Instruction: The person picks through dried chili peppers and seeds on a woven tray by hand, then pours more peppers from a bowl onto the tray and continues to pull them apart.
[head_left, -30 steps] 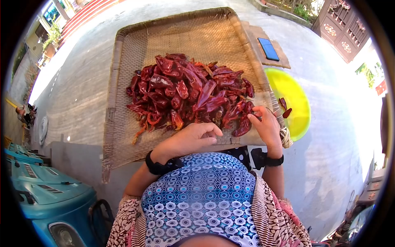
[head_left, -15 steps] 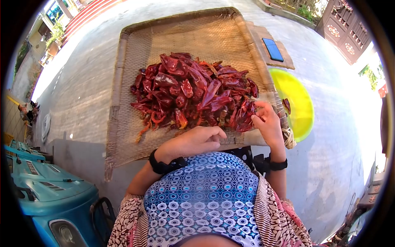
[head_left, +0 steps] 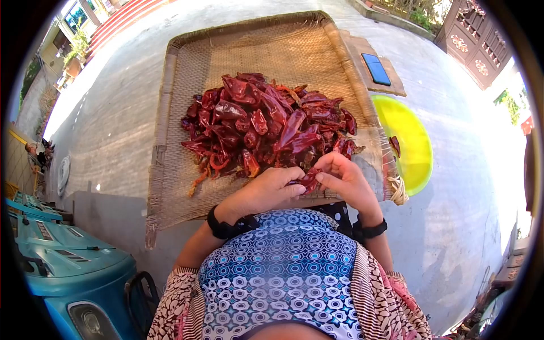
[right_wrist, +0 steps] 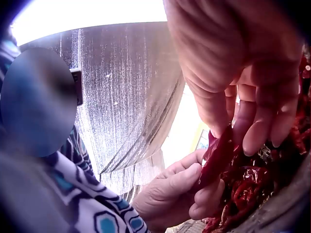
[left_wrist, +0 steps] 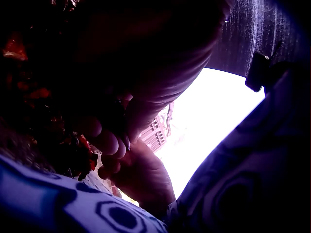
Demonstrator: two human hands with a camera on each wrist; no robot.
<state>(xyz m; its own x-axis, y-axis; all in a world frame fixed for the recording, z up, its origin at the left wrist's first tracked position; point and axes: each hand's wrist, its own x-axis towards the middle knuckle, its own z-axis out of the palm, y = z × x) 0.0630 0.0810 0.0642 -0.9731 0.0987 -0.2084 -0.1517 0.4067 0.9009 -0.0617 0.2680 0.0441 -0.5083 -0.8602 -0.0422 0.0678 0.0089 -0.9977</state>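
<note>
A dried red chili pepper [right_wrist: 217,158] is held between both hands at the near edge of the woven tray [head_left: 198,218]. My left hand [head_left: 266,188] pinches one end between thumb and fingers. On the other end, the thumb and index finger of my right hand [head_left: 347,180] grip it from the right. Just beyond the hands lies a large heap of dried red chilies [head_left: 249,122], dark and glossy. In the left wrist view the left hand [left_wrist: 146,82] is dark and the pepper is mostly hidden.
Right of the tray stands a yellow basin [head_left: 416,153] with a dark red piece [head_left: 395,146] at its near side. A blue phone [head_left: 375,69] lies on cardboard [head_left: 391,88] behind it. At the left is a teal vehicle [head_left: 73,255].
The right hand has moved left and nearer the body from the heap's right edge, bringing a chili to the left hand. The left hand now pinches that chili too.
</note>
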